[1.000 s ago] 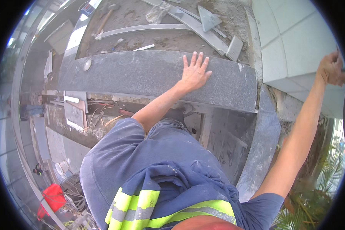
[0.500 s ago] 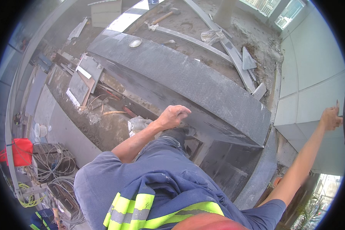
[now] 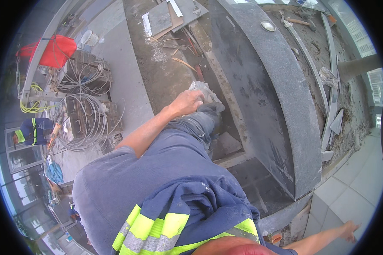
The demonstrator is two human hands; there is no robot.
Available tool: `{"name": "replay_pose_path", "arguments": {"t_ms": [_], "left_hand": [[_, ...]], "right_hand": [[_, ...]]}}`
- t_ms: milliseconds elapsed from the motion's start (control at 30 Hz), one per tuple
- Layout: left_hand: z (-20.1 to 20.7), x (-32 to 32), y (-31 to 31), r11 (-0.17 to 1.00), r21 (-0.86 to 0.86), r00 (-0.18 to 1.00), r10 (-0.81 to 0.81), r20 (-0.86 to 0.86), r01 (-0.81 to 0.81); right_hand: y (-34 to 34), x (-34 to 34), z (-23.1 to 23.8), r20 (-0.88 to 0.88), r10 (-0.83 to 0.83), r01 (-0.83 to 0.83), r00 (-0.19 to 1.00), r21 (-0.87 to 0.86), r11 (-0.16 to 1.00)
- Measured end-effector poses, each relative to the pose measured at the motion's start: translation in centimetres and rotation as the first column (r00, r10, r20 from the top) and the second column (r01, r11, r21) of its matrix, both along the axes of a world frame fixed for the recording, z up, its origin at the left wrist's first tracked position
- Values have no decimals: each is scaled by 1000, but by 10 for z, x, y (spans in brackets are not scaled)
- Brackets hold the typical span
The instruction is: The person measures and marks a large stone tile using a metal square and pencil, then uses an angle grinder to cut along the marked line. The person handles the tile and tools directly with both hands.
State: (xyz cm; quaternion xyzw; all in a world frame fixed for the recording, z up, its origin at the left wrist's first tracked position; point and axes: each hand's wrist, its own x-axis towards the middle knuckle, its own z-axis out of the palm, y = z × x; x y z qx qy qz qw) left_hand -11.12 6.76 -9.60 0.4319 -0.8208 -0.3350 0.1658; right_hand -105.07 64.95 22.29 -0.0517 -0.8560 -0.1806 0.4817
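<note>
My left hand (image 3: 187, 103) hangs over my bent leg with its fingers loosely curled, and I see nothing in it. Just beyond it lies a crumpled whitish plastic bag (image 3: 207, 92), partly hidden by hand and knee. Stretched out at the lower right, my right hand (image 3: 349, 230) is against or close to the pale tiled wall (image 3: 349, 187), its fingers extended; touching or apart, I cannot tell. Between the hands runs a long dark stone-clad wall with a grey stone top (image 3: 285, 80). A round, pale, shiny lid or dish (image 3: 268, 25) sits on that top.
Beyond the stone wall is a soil bed with a hammer (image 3: 300, 21), metal bars (image 3: 308, 63) and a trunk (image 3: 361, 68). Cut slabs (image 3: 161, 19), a bucket (image 3: 89, 38), coiled cables (image 3: 89, 123) and a red cloth (image 3: 59, 51) are leftward. A worker (image 3: 34, 131) is far left.
My view has swung left, so the stone wall now runs more up and down the picture. My right arm sits lower. The left hand is now beside the plastic bag.
</note>
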Motion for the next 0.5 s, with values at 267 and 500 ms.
{"name": "replay_pose_path", "arguments": {"t_ms": [267, 500], "left_hand": [[16, 36, -56, 969, 230, 996, -92, 9, 87], [-14, -59, -155, 803, 284, 837, -548, 6, 524]], "right_hand": [[14, 118, -8, 231, 535, -158, 813, -796, 584], [-129, 438, -194, 236, 666, -60, 708, -919, 389]]}}
